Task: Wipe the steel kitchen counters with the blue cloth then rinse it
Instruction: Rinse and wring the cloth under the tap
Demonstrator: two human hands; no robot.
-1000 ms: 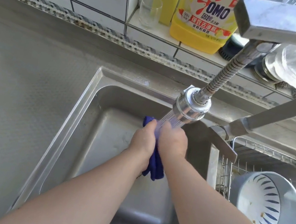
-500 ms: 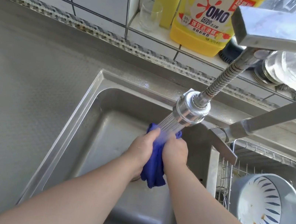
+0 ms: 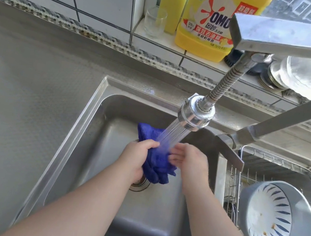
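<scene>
The blue cloth is bunched up over the steel sink, under the spray from the tap head. My left hand is closed around the cloth's left side, with one corner sticking up above my fist. My right hand has its fingers spread apart and its fingertips rest against the cloth's right side under the water. Loose folds hang down over the drain. The steel counter stretches to the left of the sink.
A dish rack on the right holds a grey bowl lying on its side. On the tiled ledge behind stand a yellow detergent bottle, a glass and a yellow sponge. The tap arm reaches over from the right.
My hands were pressed together on the cloth; now my right hand has opened and drawn slightly right, and more of the cloth shows. The view has shifted a little.
</scene>
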